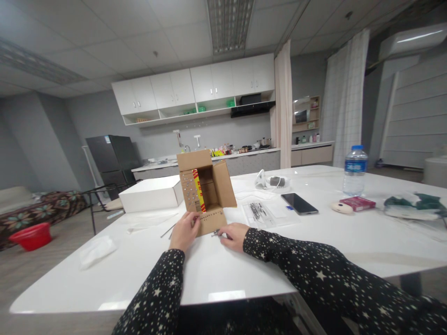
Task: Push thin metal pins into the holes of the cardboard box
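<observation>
Fingers: left hand [184, 231] is gripping cardboard box [206, 192] flap; right hand [233, 236] is pinching small metal part [216, 232].
Surface: white table [139, 270] is bearing both.
Room: kitchen cabinets [195, 88] are lining back wall.

Long black sleeves [314, 270] dotted with small white stars

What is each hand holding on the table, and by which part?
The left hand grips the cardboard box at its lower front flap; the right hand rests on small metal pieces, grip unclear.
</observation>
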`<act>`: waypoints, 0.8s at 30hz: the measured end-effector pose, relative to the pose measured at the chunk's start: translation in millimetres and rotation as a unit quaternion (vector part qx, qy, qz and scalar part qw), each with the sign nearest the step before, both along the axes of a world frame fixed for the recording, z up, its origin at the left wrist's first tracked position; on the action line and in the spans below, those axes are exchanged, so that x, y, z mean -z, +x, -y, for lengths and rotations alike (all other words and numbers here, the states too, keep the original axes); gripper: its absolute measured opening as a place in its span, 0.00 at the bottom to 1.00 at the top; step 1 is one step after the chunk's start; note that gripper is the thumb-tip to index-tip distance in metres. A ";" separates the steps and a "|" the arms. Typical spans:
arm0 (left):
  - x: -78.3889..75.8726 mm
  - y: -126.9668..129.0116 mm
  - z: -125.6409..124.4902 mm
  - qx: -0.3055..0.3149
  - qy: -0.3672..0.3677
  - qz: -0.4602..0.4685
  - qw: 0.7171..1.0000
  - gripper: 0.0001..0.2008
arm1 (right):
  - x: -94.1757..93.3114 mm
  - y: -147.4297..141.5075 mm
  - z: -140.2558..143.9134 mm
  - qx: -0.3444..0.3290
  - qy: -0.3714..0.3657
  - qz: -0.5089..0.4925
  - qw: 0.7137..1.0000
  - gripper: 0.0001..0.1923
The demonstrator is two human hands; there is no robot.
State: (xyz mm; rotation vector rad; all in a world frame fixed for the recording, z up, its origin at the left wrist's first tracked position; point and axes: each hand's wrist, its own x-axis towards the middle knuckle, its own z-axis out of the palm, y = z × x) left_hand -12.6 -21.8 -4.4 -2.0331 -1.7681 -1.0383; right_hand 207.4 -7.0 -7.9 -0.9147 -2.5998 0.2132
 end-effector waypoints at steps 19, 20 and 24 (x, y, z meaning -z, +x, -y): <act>2.9 30.1 3.4 0.113 -0.087 -0.125 0.982 0.10 | 0.8 -2.8 -1.8 -0.013 0.008 -0.008 1.000 0.16; 2.8 30.3 3.6 0.115 -0.089 -0.125 0.981 0.10 | 1.0 -2.7 -1.7 -0.010 0.007 -0.008 1.000 0.16; 2.2 30.8 4.3 0.120 -0.094 -0.123 0.981 0.11 | 1.2 -2.5 -1.6 -0.004 0.004 -0.005 1.000 0.16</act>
